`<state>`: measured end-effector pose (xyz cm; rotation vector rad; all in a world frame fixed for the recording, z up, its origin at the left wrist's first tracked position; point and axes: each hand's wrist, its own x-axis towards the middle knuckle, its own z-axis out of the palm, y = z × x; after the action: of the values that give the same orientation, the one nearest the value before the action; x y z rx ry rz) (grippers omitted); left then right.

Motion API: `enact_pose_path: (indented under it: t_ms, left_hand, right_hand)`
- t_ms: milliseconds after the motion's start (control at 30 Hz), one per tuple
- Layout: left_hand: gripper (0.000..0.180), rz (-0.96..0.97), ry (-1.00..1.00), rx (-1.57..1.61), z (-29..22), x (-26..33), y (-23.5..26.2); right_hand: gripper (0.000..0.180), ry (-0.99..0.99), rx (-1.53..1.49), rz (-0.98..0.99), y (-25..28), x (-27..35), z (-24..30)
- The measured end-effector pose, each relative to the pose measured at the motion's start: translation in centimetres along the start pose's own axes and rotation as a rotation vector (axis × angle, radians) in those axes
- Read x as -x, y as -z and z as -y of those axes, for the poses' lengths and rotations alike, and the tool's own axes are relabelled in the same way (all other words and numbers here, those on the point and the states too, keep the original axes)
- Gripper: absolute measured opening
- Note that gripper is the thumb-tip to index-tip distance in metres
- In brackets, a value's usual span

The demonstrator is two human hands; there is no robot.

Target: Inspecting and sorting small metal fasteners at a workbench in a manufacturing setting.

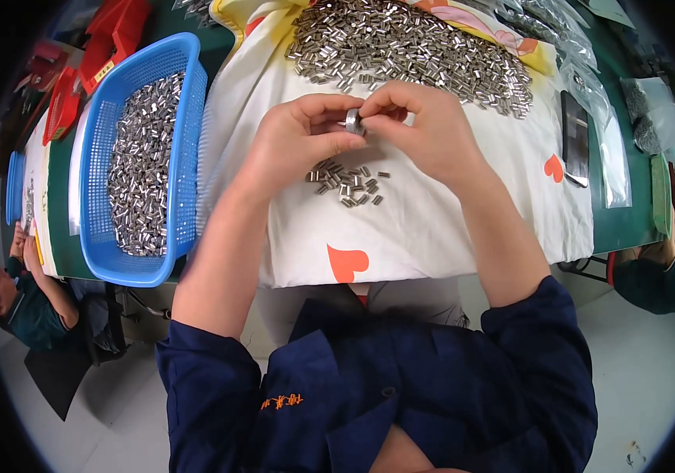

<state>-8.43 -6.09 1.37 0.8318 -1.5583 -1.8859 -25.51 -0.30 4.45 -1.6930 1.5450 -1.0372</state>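
Observation:
Over the white cloth [424, 229], my two hands meet just below the large heap of small metal cylinders [416, 47]. Thumb and fingers of my left hand [298, 138] are closed on a small ring-shaped metal piece [353, 121]. My right hand [424, 126] pinches at the right side of that piece, its fingertips touching or nearly touching it. Whatever sits between the right fingertips is hidden. Below the hands lies a small loose group of metal cylinders [349, 184].
At the left stands a blue plastic basket [87, 229] with many more cylinders. Red bins [61, 106] are beyond it. A phone [575, 142] and clear plastic bags [605, 118] lie at the right. Co-workers [38, 303] sit at both sides, one near a green tray [660, 193].

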Motion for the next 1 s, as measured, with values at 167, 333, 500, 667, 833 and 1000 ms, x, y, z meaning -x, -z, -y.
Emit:
enact_pose_path:
  t_ms: [167,333,500,667,833,1000]
  left_hand:
    - [0.040,0.120,0.082,-0.118,-0.9,0.6,-0.6]
    - [0.036,0.232,0.066,-0.275,-1.1,0.8,-0.8]
    - [0.034,0.145,0.016,-0.150,-0.7,0.6,-0.8]
    - [0.035,0.123,0.022,-0.086,-0.5,0.5,-0.4]
    - [0.036,-0.013,-0.035,0.087,-0.5,-0.2,-0.1]
    - [0.035,-0.003,-0.030,0.079,-0.2,-0.2,0.0]
  right_hand:
    - [0.011,-0.062,0.121,-0.208,1.5,-0.8,-1.4]
    - [0.008,0.051,0.503,-0.259,1.1,-1.2,-3.9]
    - [0.008,0.128,0.663,-0.199,0.3,-1.2,-3.8]
    - [0.009,0.134,0.661,-0.212,0.5,-1.0,-3.9]
    - [0.009,-0.047,0.029,-0.104,0.5,-0.3,-0.5]
    - [0.008,0.009,-0.111,-0.048,-0.4,0.2,0.1]
